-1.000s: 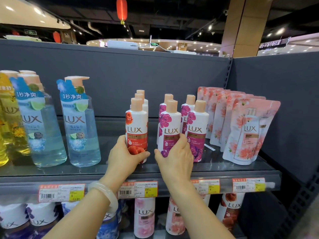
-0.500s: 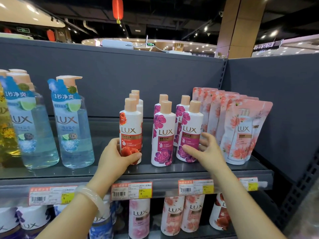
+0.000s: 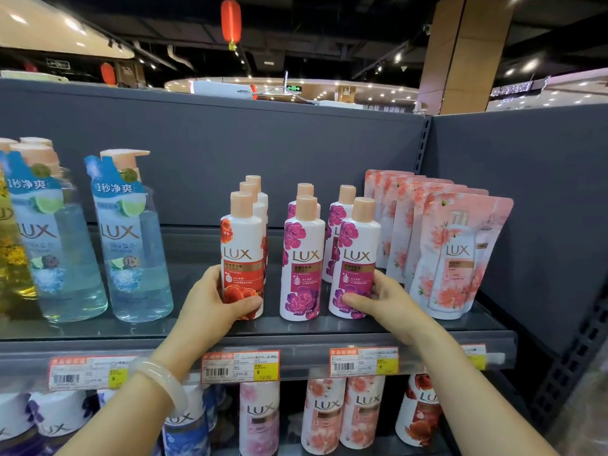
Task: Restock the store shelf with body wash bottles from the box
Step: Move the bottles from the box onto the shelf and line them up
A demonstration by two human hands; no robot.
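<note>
Head view: my left hand (image 3: 210, 302) grips the red bottle (image 3: 242, 258), my right hand (image 3: 386, 299) grips a pink bottle (image 3: 354, 261) on the shelf (image 3: 296, 327), fingers curled round both; I judge stocking partly done, box unseen.

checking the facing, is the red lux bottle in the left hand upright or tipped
Upright: the red bottle stands on the shelf, cap up, left hand around it.

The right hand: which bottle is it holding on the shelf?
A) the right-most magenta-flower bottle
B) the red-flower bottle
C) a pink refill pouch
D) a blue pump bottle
A: the right hand wraps around the base of the right-most magenta-flower bottle, beside the pouches.
</note>
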